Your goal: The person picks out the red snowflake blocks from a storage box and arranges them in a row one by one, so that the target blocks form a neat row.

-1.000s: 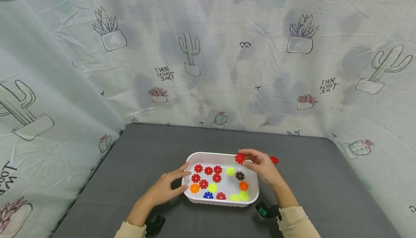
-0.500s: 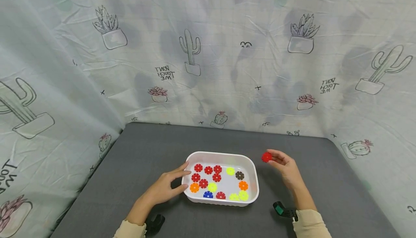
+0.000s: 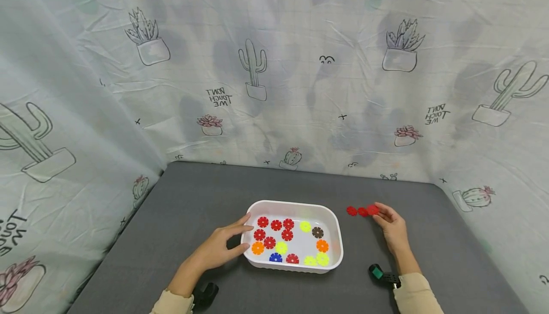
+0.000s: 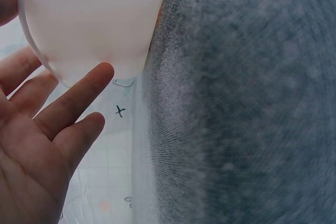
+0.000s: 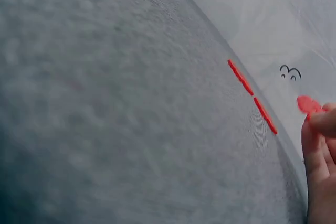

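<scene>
Head view shows my right hand [image 3: 393, 228] pinching a red disc [image 3: 372, 209]; I'd set it flat just beyond the fingertips, beside the two discs [image 3: 357, 211]; left hand [image 3: 223, 246], fingers spread, steadies the tray [image 3: 296, 207].

A dark grey table [image 3: 193, 199] is enclosed at its far edge and both side edges by a creased pale cloth backdrop [image 3: 300, 90]. The cloth is printed with potted cacti, succulents and mirrored lettering. Soft, even light is cast throughout.

One white tray [image 3: 296, 206] holds thirteen discs (six red [image 3: 269, 242]); three red discs [image 3: 362, 211] lie outside.
</scene>
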`<state>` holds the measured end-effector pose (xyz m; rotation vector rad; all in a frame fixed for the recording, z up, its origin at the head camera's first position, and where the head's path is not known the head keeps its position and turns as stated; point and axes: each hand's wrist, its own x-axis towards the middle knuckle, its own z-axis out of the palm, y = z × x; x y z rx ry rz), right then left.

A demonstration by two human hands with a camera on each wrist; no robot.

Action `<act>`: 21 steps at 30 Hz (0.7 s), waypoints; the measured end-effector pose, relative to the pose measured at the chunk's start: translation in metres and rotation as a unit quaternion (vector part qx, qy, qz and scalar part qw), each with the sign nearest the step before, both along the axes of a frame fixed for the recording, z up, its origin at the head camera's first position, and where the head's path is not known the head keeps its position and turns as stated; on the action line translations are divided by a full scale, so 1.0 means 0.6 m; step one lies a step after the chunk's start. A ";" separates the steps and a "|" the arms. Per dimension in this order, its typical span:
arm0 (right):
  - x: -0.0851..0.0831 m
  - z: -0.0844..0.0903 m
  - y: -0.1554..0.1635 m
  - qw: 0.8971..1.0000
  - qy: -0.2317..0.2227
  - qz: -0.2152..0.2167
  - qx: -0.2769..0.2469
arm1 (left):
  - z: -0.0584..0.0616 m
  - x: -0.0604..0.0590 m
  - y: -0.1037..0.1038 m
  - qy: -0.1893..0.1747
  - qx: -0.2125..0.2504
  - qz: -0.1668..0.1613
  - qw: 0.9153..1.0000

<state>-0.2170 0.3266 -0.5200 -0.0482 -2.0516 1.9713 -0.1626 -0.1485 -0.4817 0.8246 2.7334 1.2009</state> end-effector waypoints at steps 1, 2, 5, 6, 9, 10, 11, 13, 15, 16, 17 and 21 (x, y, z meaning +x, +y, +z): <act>0.000 -0.002 0.002 1.000 -0.010 -0.009 0.007 | 0.000 0.000 0.000 -0.001 0.000 -0.001 1.000; 0.000 -0.003 0.005 1.000 -0.019 -0.017 0.016 | 0.001 0.000 0.000 -0.002 0.000 -0.001 1.000; -0.003 -0.006 0.009 0.998 -0.037 -0.037 0.045 | 0.002 -0.001 0.001 0.003 -0.002 -0.002 1.000; -0.005 -0.006 0.009 0.996 -0.040 -0.048 0.066 | 0.002 -0.001 0.001 0.005 -0.003 -0.002 1.000; -0.010 -0.005 0.008 0.986 -0.044 -0.076 0.141 | 0.004 -0.002 -0.001 0.005 -0.004 -0.003 1.000; -0.011 -0.005 0.007 0.981 -0.049 -0.087 0.169 | 0.004 -0.002 -0.001 0.003 -0.003 -0.004 1.000; -0.011 -0.005 0.007 0.975 -0.054 -0.096 0.192 | 0.004 -0.002 -0.001 0.004 -0.006 -0.005 1.000; -0.012 -0.005 0.006 0.967 -0.064 -0.104 0.223 | 0.004 -0.002 -0.001 0.000 -0.008 -0.005 1.000; -0.013 -0.004 0.005 0.960 -0.075 -0.109 0.246 | 0.004 -0.002 -0.002 -0.001 -0.008 -0.004 1.000; -0.013 -0.003 0.005 0.957 -0.080 -0.110 0.257 | 0.004 -0.001 -0.002 0.000 -0.008 -0.005 1.000; -0.013 -0.002 0.005 0.954 -0.084 -0.111 0.264 | 0.003 -0.001 -0.002 0.000 -0.008 -0.004 1.000; -0.015 0.001 0.002 0.947 -0.093 -0.116 0.284 | 0.003 -0.001 -0.001 0.002 -0.004 -0.003 1.000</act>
